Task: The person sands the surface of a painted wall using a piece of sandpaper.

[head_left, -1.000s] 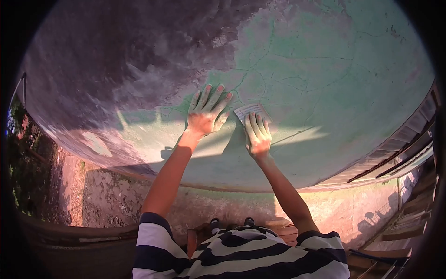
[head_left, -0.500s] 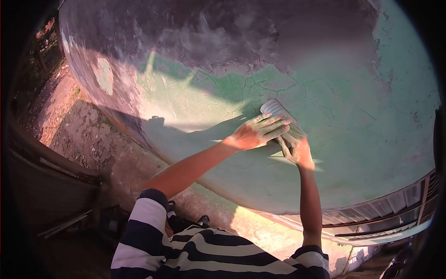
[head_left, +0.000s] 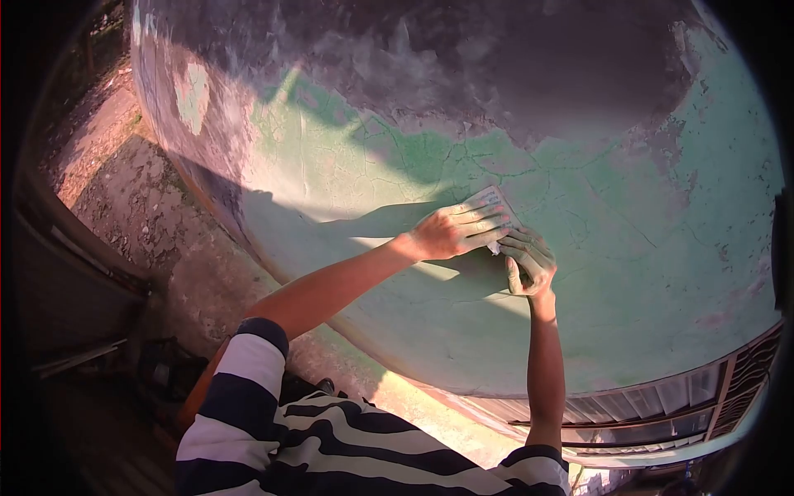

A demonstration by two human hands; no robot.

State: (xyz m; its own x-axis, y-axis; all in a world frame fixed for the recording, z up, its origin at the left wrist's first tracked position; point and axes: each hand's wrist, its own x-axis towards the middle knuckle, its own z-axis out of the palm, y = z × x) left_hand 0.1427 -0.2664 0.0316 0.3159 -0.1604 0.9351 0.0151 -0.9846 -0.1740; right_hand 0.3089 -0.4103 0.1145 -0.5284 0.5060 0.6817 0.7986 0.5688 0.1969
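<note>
"From the head view, where is the sheet?"

"Just right of the frame's centre: a pale printed sheet (head_left: 489,197), sandpaper by the look of it, rests on the green painted wall (head_left: 645,289), below the dark patch (head_left: 455,66) that spreads across the top of the frame."

"Which of your hands is nearer?"

"My left hand (head_left: 461,231), which lies right over it, fingers straight and held together, pointing toward the frame's right. My right hand (head_left: 529,258) sits at the lower right, fingertips by the sheet's lower end and meeting those of the left, thumb standing apart. The right is half curled; whether it grips the paper, I cannot tell."

"And the long axis?"

"It seems to slant from upper left to lower right, crossing beneath my left fingers. With the middle covered, that is a judgement."

"How does it look?"

"Thin and whitish, with faint marks on the face toward me. A corner projects above my left fingers; a small, ragged pale edge shows below them. The print is too small to read."
</note>
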